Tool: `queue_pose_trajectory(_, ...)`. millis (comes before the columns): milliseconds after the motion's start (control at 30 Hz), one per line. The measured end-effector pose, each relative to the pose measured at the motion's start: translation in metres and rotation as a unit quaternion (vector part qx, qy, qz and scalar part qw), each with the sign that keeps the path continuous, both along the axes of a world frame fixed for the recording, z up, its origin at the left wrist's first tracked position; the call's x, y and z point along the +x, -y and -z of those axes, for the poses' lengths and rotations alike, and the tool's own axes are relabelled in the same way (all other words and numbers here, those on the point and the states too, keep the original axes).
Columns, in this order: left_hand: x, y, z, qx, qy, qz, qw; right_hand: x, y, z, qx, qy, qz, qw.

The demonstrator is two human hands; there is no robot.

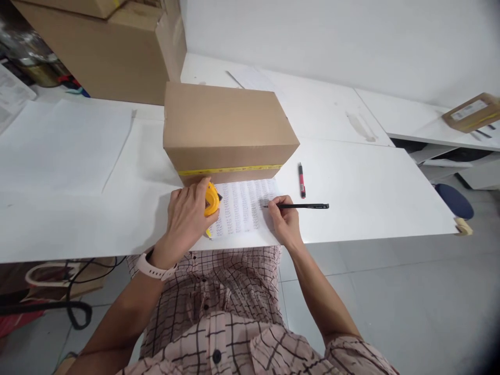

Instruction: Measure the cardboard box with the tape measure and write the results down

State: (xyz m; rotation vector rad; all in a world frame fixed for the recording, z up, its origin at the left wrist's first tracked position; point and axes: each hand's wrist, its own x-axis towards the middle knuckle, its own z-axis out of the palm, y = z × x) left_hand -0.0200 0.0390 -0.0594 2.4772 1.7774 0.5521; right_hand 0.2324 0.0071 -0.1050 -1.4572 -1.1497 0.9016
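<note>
My left hand (188, 212) is closed around a yellow tape measure (212, 199) at the left side of a written sheet (239, 208). A bit of yellow blade shows below that hand. In my right hand (287, 220) is a black pen (308, 206), its tip at the right part of the sheet, which bears columns of small handwriting. Just behind the sheet stands a closed cardboard box (228, 120) with yellow tape along its front. A red and black pen (302, 180) lies to the right of the box.
Large white papers (66, 146) lie on the left of the white table (371, 198). Bigger cardboard boxes (101, 52) stand behind them. A small taped box (472, 112) is at the far right, with a blue stool (454, 201) below. A black cable (80, 317) hangs at lower left.
</note>
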Motion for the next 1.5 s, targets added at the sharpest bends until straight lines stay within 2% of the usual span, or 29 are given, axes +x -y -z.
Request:
queue_pose_trajectory(133,0.013,0.016,0.006,0.098,0.015,0.026,0.995,0.000,0.000,0.001,0.018,0.011,-0.002,1.000)
queue_pose_trajectory(200,0.028,0.033,0.012,0.138,0.061,0.084,0.985,-0.001,0.000,0.003,0.019,0.008,-0.001,1.000)
queue_pose_trajectory(300,0.058,0.057,0.028,0.112,0.100,0.212,0.966,-0.002,0.002,0.005,0.015,0.015,0.009,1.000)
queue_pose_trajectory(367,0.074,0.067,0.041,0.077,0.073,0.246,0.963,-0.002,0.004,0.005,0.020,0.037,0.015,0.999)
queue_pose_trajectory(500,0.088,0.070,0.058,0.050,-0.016,0.239,0.970,-0.002,0.004,0.004,0.030,0.077,0.006,0.997)
queue_pose_trajectory(667,0.087,0.068,0.057,0.052,-0.066,0.230,0.970,-0.002,0.002,0.004,0.024,0.104,0.000,0.994)
queue_pose_trajectory(1067,0.088,0.069,0.054,0.036,-0.059,0.228,0.971,-0.003,0.002,0.003,0.028,0.134,0.000,0.991)
queue_pose_trajectory(1500,0.088,0.069,0.055,0.032,-0.056,0.228,0.972,-0.004,0.002,0.001,0.022,0.119,0.006,0.993)
